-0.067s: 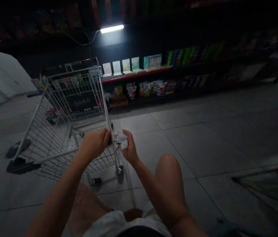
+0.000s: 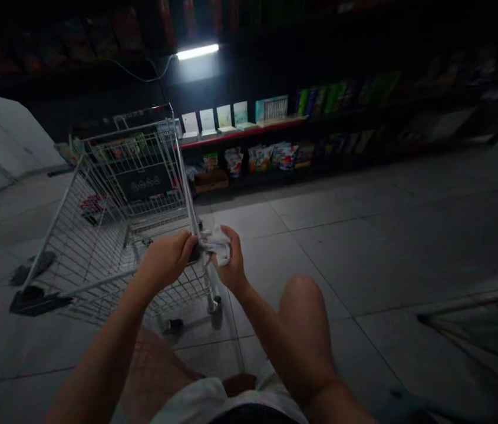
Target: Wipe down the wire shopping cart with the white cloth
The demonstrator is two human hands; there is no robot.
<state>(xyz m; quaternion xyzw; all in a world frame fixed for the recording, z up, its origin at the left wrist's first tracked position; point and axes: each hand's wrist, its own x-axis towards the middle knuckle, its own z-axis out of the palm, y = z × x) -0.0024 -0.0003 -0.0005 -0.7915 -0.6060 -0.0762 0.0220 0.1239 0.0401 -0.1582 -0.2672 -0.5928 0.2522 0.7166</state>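
Observation:
Both my hands are raised in front of a wire shopping cart [image 2: 116,200] that stands just beyond them. My left hand [image 2: 164,259] is closed around a small dark object [image 2: 194,253], whose shape is mostly hidden. My right hand [image 2: 231,262] pinches a crumpled white tissue or cloth [image 2: 217,245], which reaches across to the dark object. My left hand is next to the cart's metal frame [image 2: 193,206], and its contact with the frame cannot be told.
My bare knee [image 2: 302,318] and pale shorts [image 2: 187,403] lie below my arms. Low shelves with packets and books [image 2: 270,156] run along the back under a tube light [image 2: 197,52]. Grey floor tiles [image 2: 341,259] spread to the right, and a blurred wire frame [image 2: 470,318] stands at the right edge.
My hands have shifted slightly upward with the white cloth, which now sits a little higher and flatter against the dark object. The cart and shelves have only shifted slightly in view.

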